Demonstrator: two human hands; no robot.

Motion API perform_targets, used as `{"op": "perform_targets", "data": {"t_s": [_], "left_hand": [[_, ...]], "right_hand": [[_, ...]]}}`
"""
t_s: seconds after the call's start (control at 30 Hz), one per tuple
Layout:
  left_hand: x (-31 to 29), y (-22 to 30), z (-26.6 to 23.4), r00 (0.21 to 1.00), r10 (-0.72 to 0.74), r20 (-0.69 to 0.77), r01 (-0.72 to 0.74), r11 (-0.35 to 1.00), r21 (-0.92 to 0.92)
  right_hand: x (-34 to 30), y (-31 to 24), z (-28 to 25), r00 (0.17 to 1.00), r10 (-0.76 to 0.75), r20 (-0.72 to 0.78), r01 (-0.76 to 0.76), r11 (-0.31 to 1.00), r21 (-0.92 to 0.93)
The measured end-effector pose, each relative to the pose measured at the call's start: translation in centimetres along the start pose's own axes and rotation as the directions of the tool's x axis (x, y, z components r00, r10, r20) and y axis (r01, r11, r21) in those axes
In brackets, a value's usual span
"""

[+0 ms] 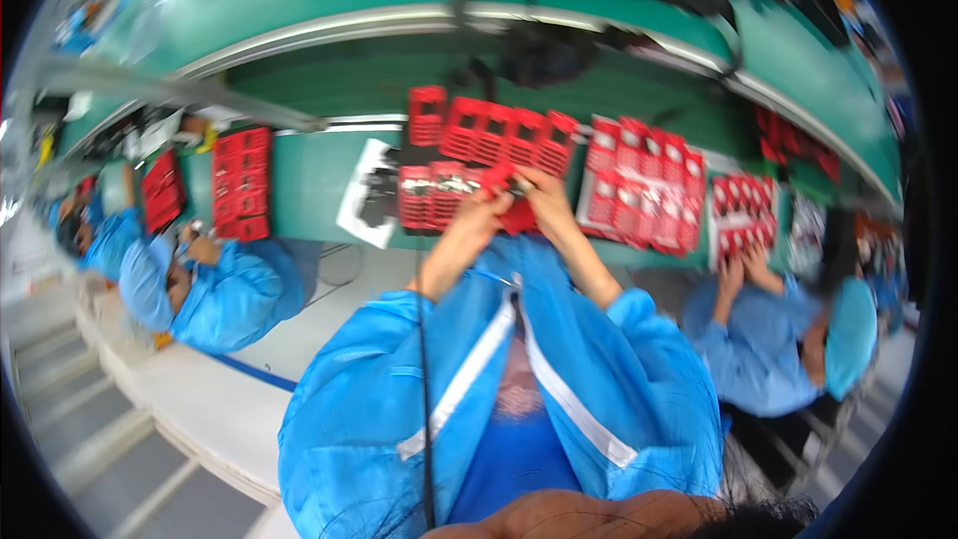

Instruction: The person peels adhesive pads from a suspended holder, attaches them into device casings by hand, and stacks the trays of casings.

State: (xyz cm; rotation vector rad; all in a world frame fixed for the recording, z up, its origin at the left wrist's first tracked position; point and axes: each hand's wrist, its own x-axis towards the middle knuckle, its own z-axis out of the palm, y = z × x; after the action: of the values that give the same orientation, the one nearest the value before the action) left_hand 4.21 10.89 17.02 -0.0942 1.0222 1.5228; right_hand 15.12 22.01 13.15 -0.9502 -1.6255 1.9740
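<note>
Both of my hands meet in front of my chest at the near edge of the bench. My left hand (477,218) and my right hand (546,198) have their fingers closed on a small red plastic housing (499,178), with a dark spot between the fingertips. Motion blur and the fingers hide its details. Just beyond lie rows of red phone-shaped housings (486,132) with dark grid-like openings. Under my hands some red material (518,218) shows; I cannot tell whether it belongs to the held piece.
More red housings (639,180) lie in rows to the right. A white sheet with black parts (369,192) is on the left. Co-workers in blue sit on the left (235,289) and right (763,339). A metal-edged shelf (399,20) spans the far side; a dark cable (424,389) hangs in front.
</note>
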Motion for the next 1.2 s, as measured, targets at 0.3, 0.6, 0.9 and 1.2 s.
{"op": "perform_targets", "data": {"t_s": [0.3,0.6,0.9,1.2], "left_hand": [[3.2,-3.4,-2.2,0.995,0.075,-0.072,-0.072,0.996,0.045],[2.5,-1.9,-0.5,0.988,0.125,0.095,-0.143,0.964,0.225],[2.8,0.4,0.9,0.966,0.157,0.204,-0.181,0.978,0.105],[6.2,-4.5,-2.2,0.964,0.256,0.070,-0.237,0.711,0.662]], "right_hand": [[-1.7,-3.0,-1.0,0.957,-0.281,-0.069,0.219,0.861,-0.459],[-4.0,-8.1,-0.8,0.740,-0.659,0.133,0.475,0.373,-0.797],[-3.1,-13.3,-2.6,0.741,-0.621,0.257,0.635,0.523,-0.568],[4.0,-22.7,-6.7,0.439,-0.722,-0.534,0.617,0.675,-0.405]]}}
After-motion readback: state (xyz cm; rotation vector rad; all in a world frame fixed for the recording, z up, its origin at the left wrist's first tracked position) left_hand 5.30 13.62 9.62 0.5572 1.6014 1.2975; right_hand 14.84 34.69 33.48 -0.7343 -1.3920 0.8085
